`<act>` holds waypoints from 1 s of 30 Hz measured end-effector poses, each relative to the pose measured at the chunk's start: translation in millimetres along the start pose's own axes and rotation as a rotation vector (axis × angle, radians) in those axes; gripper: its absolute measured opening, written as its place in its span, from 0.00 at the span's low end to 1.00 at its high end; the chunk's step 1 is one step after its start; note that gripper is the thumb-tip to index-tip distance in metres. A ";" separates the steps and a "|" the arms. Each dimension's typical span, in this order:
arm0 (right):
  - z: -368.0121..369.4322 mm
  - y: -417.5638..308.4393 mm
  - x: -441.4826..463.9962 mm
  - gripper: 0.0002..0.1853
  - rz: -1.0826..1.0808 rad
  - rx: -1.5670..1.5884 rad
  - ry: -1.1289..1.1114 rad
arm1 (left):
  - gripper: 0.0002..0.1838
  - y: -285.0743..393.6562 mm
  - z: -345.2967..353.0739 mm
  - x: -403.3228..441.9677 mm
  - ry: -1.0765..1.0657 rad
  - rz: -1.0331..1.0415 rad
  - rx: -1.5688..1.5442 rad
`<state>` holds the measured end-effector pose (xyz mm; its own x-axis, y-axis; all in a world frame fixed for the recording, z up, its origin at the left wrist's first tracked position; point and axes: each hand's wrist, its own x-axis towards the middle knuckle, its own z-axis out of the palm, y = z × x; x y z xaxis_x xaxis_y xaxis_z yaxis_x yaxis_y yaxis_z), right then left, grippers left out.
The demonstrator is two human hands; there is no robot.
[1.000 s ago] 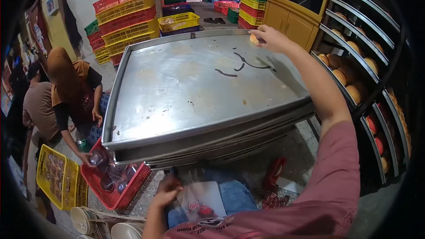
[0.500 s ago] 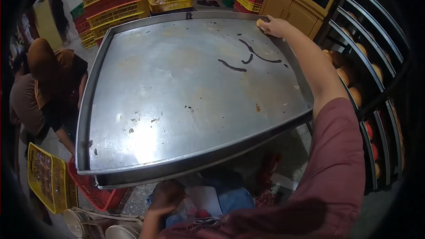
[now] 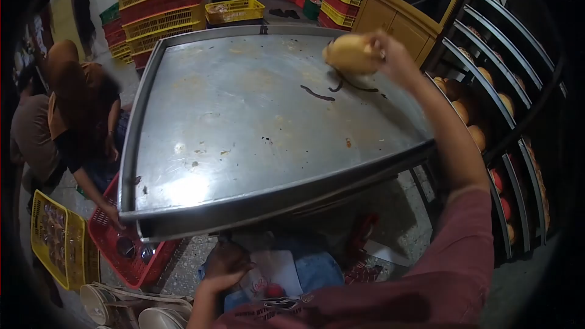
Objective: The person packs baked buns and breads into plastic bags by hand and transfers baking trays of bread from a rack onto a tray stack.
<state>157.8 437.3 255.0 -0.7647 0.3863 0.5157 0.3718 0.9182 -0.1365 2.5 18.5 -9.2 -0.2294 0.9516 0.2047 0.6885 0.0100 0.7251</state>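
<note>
My right hand (image 3: 387, 58), blurred by motion, is closed on a golden-brown bread roll (image 3: 350, 54) above the far right part of a large metal tray (image 3: 231, 122). The tray has dark streaks and crumbs on it. Below the tray's near edge my left hand (image 3: 225, 271), partly in shadow, is closed at the left edge of a whitish plastic bag (image 3: 275, 268) with a red print, over my lap.
Racks (image 3: 515, 61) of bread stand at the right. Stacked crates (image 3: 161, 9) rise behind the tray. At the left a person (image 3: 76, 97) reaches into a red crate (image 3: 134, 274), beside a yellow crate (image 3: 88, 256). Another person sits behind.
My right hand has come back from the tray's far right corner and lifted the bread, which now shows whole. My left hand stays low by the bag. The view has shifted.
</note>
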 end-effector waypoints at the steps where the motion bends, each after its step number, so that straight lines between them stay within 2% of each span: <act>1: 2.2 -20.5 -19.4 0.11 -0.149 0.085 -0.083 | 0.11 -0.7 -1.3 -2.7 0.009 0.004 0.010; 2: 2.6 -36.9 -35.4 0.11 -0.298 0.169 -0.165 | 0.11 -3.2 -1.8 -5.6 0.033 0.018 -0.089; 3: -1.2 -50.9 -47.2 0.11 -0.306 0.169 -0.155 | 0.11 -5.2 -2.2 -9.2 0.057 0.033 -0.188; 4: -6.8 -64.0 -58.1 0.11 -0.271 0.343 -0.275 | 0.11 -5.9 -3.4 -14.9 0.062 0.039 -0.179; 5: -12.6 -73.2 -64.9 0.11 -0.233 0.514 -0.396 | 0.11 -6.6 -4.2 -21.7 0.034 -0.120 -0.386; 6: -9.9 -65.5 -66.7 0.09 -0.117 0.611 -0.354 | 0.11 -6.9 -4.1 -27.1 0.007 -0.279 -0.596; 7: -8.3 -65.7 -61.7 0.09 -0.124 0.609 -0.348 | 0.11 -7.1 -5.2 -30.1 0.012 -0.272 -0.592; 9: -2.5 -71.5 -44.1 0.14 0.282 0.857 -0.214 | 0.12 -9.5 -7.3 -34.5 0.029 -0.351 -0.806; 10: 4.6 -71.0 -34.2 0.14 0.274 0.864 -0.212 | 0.11 -16.6 -3.0 -35.1 0.087 -0.214 -0.771; 12: 22.0 -71.1 -15.3 0.25 0.495 0.753 -0.341 | 0.11 -24.3 3.3 -37.0 0.130 -0.164 -0.795; 13: 27.5 -76.2 -10.3 0.25 0.482 0.763 -0.339 | 0.11 -21.7 2.0 -39.0 0.166 -0.112 -0.830; 15: 34.8 -86.3 0.8 0.31 0.419 0.460 -0.619 | 0.10 -11.1 -5.8 -42.6 0.160 -0.120 -0.801; 16: 37.6 -86.4 7.2 0.32 0.475 0.491 -0.707 | 0.10 -5.7 -7.5 -44.7 0.163 -0.130 -0.805; 19: 40.6 -85.4 16.9 0.31 0.448 0.403 -0.782 | 0.10 5.3 -13.7 -50.2 0.162 -0.154 -0.818; 21: 39.5 -91.3 8.8 0.31 0.438 0.501 -0.763 | 0.11 2.1 -16.0 -50.4 0.197 0.001 -0.633; 22: 36.8 -96.2 3.9 0.31 0.430 0.601 -0.744 | 0.11 1.3 -16.4 -50.2 0.193 0.007 -0.634; 26: 36.1 -105.0 -0.2 0.31 0.521 0.633 -0.688 | 0.10 -0.9 -14.7 -50.7 0.209 0.012 -0.633; 28: 39.2 -104.1 -0.2 0.32 0.545 0.550 -0.753 | 0.10 0.5 -13.5 -51.9 0.213 0.003 -0.645; 30: 38.1 -104.3 0.7 0.32 0.535 0.598 -0.766 | 0.09 2.0 -13.0 -52.1 0.206 -0.017 -0.623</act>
<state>98.4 345.1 237.4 -0.7814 0.5074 -0.3632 0.5952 0.4311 -0.6781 6.9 -35.0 -9.8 -0.4066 0.8738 0.2668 0.1706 -0.2143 0.9618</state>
